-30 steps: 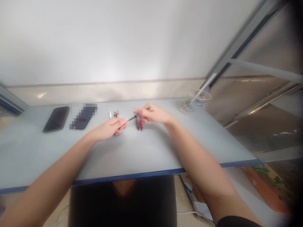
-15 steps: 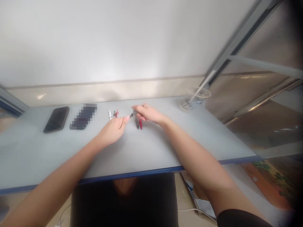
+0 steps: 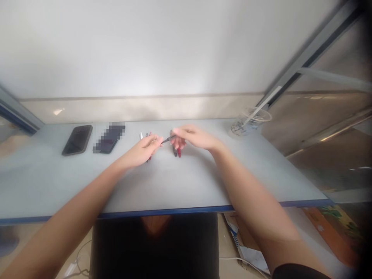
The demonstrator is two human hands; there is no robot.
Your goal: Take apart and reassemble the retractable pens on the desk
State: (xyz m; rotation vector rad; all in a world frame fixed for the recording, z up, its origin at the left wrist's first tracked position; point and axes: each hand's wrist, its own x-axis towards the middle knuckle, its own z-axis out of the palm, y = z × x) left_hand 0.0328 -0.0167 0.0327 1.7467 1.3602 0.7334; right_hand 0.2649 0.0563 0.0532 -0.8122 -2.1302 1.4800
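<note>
Two hands (image 3: 142, 152) pinching a dark pen (image 3: 167, 139), other pens (image 3: 179, 152) partly covered, phone (image 3: 77, 140), cup (image 3: 241, 128)

A slim dark pen (image 3: 167, 139) slants midair, its ends hidden.

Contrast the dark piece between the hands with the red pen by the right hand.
The dark piece is held between the left hand and right hand; the red pen lies on the table. The dark piece slants sideways; the red pen points roughly toward the table's near edge. Both are slim and partly hidden.
</note>
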